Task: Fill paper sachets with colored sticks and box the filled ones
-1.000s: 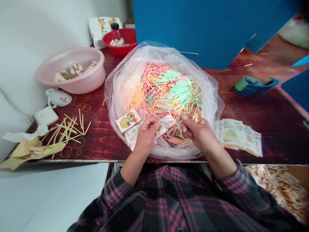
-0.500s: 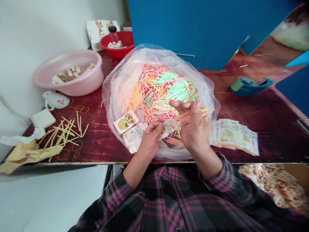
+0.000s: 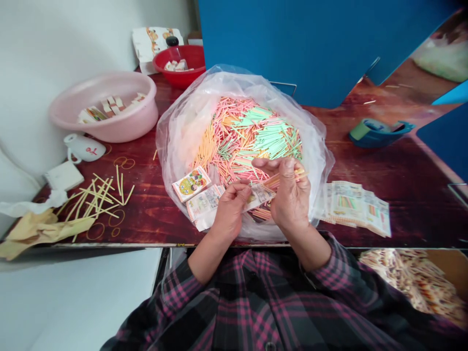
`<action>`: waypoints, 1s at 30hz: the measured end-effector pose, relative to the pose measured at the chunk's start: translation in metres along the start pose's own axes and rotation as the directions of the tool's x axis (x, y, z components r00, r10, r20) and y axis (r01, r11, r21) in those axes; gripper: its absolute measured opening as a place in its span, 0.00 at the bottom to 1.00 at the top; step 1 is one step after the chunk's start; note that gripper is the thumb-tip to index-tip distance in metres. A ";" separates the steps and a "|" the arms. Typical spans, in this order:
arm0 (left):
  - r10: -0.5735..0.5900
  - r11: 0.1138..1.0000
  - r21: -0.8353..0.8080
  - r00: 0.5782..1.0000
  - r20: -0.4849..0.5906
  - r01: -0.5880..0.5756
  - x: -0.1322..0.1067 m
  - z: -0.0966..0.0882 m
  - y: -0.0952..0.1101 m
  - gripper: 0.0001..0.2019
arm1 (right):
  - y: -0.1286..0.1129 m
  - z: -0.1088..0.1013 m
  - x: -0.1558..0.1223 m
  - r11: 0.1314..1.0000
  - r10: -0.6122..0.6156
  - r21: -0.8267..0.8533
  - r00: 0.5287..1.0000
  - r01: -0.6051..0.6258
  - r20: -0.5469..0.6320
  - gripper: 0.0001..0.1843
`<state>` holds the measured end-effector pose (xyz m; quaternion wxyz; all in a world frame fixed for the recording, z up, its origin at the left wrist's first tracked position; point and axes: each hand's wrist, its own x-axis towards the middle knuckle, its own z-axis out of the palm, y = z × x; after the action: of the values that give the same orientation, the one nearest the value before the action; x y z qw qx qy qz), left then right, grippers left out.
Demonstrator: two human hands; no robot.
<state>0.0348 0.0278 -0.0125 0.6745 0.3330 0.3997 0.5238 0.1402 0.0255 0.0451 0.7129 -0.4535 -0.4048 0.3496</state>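
My left hand [image 3: 232, 207] pinches a small printed clear packet [image 3: 259, 195] by its left end. My right hand [image 3: 290, 192] grips a small bunch of pink and orange sticks [image 3: 272, 182], their left ends at the packet's right end; whether they are inside it I cannot tell. Below both hands, a clear plastic bag [image 3: 183, 122] lies spread around a heap of short coloured sticks [image 3: 270, 136] in pink, orange and green. Two stacks of packets, one topped by a cartoon picture card [image 3: 192, 184] and one of printed packets [image 3: 204, 204], rest on the bag's near left edge.
Filled packets [image 3: 354, 204] lie fanned at the right. Left are a pink basin [image 3: 142, 117], a white mug [image 3: 86, 148], loose pale sticks [image 3: 98, 197] and rubber bands. A red bowl [image 3: 197, 61], blue panel [image 3: 270, 39] and blue tape dispenser [image 3: 380, 134] stand farther back.
My right hand has moved left and slightly down with the sticks, closer to my left hand. The packet has shifted a little to the right.
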 end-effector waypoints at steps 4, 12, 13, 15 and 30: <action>0.067 0.997 0.045 0.998 0.005 -0.067 -0.002 0.003 0.001 0.14 | 0.004 -0.001 0.000 0.999 0.020 -0.044 1.000 -0.020 -0.010 0.17; -0.045 0.997 -0.058 0.999 0.029 0.046 -0.003 0.005 0.001 0.17 | 0.016 -0.015 -0.003 0.991 0.111 -0.085 0.988 -0.102 0.112 0.23; -0.077 0.992 -0.096 0.997 0.026 0.079 -0.004 0.005 0.000 0.18 | 0.018 -0.017 -0.003 0.985 0.131 -0.129 0.981 -0.112 0.145 0.23; -0.124 0.978 -0.168 0.992 0.025 0.126 -0.005 0.007 -0.001 0.19 | 0.023 -0.023 -0.001 0.981 0.140 -0.162 0.973 -0.111 0.181 0.20; 0.067 0.977 -0.196 0.994 -0.085 -0.082 0.005 0.006 0.013 0.18 | 0.022 -0.034 -0.002 0.944 0.156 -0.319 0.967 -0.086 0.201 0.33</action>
<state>0.0351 0.0350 0.0003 0.6683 0.2578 0.3584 0.5987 0.1669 0.0189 0.0155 0.5603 -0.5410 -0.5031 0.3745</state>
